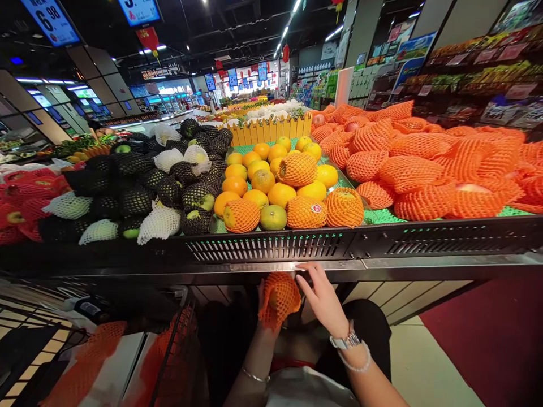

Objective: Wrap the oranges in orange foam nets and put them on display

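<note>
Net-wrapped fruit [280, 299] is held in L hand [263, 323], just below front edge of display stand [369, 249]; R hand [323, 297], fingers parted, is seen at stand's edge, contact unclear. Orange fruits [281, 194], some netted, are piled atop stand.

price screens [50, 22] overhead; yellow picket fence [269, 131]; red lantern [285, 53] hanging

You see the fruit tray [271, 247] brightly lit, shadow beneath, strip lights [296, 5] above, stretched edges either side
</note>
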Tool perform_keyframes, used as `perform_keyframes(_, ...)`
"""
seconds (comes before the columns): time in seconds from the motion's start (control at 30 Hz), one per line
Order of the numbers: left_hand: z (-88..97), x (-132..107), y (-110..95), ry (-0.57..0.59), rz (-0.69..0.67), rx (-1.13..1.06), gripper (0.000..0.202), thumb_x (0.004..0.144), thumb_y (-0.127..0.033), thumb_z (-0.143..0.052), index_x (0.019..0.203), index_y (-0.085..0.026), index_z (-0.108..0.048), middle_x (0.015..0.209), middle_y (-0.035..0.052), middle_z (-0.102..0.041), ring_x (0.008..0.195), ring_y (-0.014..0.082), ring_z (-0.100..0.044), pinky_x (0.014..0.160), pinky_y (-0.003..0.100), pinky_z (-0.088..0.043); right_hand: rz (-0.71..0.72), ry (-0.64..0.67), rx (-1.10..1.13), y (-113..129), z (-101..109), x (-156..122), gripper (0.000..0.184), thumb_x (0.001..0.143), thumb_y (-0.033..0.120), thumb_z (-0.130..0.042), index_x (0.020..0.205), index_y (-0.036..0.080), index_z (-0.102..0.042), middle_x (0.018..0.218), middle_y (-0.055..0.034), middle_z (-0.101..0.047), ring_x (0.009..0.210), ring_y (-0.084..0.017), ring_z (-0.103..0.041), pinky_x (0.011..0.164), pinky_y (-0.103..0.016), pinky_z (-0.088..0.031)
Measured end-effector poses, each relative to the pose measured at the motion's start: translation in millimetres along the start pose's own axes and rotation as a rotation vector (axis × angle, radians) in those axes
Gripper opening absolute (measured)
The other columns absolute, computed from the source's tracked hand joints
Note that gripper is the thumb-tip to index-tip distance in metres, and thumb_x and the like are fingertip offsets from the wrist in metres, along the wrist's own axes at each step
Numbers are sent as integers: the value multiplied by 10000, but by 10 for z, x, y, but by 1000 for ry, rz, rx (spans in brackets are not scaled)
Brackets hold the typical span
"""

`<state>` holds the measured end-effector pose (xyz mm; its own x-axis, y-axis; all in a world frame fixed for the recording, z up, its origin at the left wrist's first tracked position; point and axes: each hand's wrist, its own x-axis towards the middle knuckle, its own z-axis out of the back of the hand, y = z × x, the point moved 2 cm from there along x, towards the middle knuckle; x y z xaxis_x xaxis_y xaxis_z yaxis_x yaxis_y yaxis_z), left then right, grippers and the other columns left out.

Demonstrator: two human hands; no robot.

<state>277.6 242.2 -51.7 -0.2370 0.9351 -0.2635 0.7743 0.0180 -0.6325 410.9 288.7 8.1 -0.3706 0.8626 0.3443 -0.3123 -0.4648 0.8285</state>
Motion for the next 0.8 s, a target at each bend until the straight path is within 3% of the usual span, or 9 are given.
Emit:
perform_keyframes(0.1, -53, -50, -103, 6, 69, -131, 647, 568, -689, -782, 892, -130, -737, 969, 119, -723, 919, 265, -679, 857, 364, -560, 38, 65, 168, -40, -100, -103, 266, 931, 461, -551, 986, 202, -572, 905, -55, -507, 771, -177, -512, 745, -320, -454)
perform_keyframes(0.23, -54, -163, -184, 54, 88, -128, 665, 562, -681, -802, 950, -143, -749, 1034, 110, -726, 972, 272, -685, 888, 362, -558, -60, 61, 419, -117, -241, -156, 397, 822, 488, -690, 1025, 194, -517, 830, -12, -440, 764, -159, -448, 731, -283, -402)
perform_keyframes(0.3, -28, -201, -175, 26, 93, -108, 695, 530, -687, -814, 975, -159, -748, 1073, 112, -719, 1008, 287, -676, 902, 381, -556, -141, 35, 540, -141, -259, -126, 521, 732, 530, -755, 1029, 190, -495, 814, -1, -425, 753, -153, -425, 715, -274, -389)
perform_keyframes(0.37, -17, -230, -169, -49, 73, -88, 712, 491, -669, -840, 984, -166, -736, 1074, 114, -713, 1015, 297, -668, 918, 408, -548, -193, 97, 602, -125, -238, -86, 538, 657, 563, -792, 887, 181, -492, 753, 15, -383, 701, -137, -380, 665, -258, -361)
perform_keyframes(0.47, -59, -277, -204, -110, 0, -37, 740, 455, -618, -878, 1023, -179, -696, 1080, 105, -694, 1065, 313, -643, 976, 445, -512, -187, 266, 632, -32, -151, -54, 528, 673, 555, -778, 670, 177, -410, 687, 21, -335, 644, -113, -321, 602, -241, -310)
perform_keyframes(0.57, -112, -315, -258, -34, -31, 15, 747, 529, -630, -843, 1099, -186, -657, 1120, 113, -672, 1152, 335, -601, 1021, 452, -473, -135, 243, 703, 71, -26, -67, 479, 708, 465, -784, 648, 162, -418, 732, 1, -389, 673, -111, -365, 608, -228, -320)
perform_keyframes(0.67, -100, -329, -265, 28, 63, 9, 796, 542, -640, -827, 1148, -163, -630, 1138, 140, -664, 1176, 360, -581, 1021, 468, -453, -108, 210, 778, 124, 74, -106, 478, 747, 425, -771, 655, 164, -382, 690, 13, -399, 647, -97, -364, 589, -209, -309)
perform_keyframes(0.8, -72, -338, -254, 45, 143, -29, 784, 517, -623, -838, 1098, -133, -645, 1101, 140, -677, 1106, 339, -608, 1030, 472, -430, -110, 300, 859, 131, 146, -150, 481, 781, 438, -755, 696, 166, -366, 636, 33, -420, 594, -73, -347, 567, -187, -282)
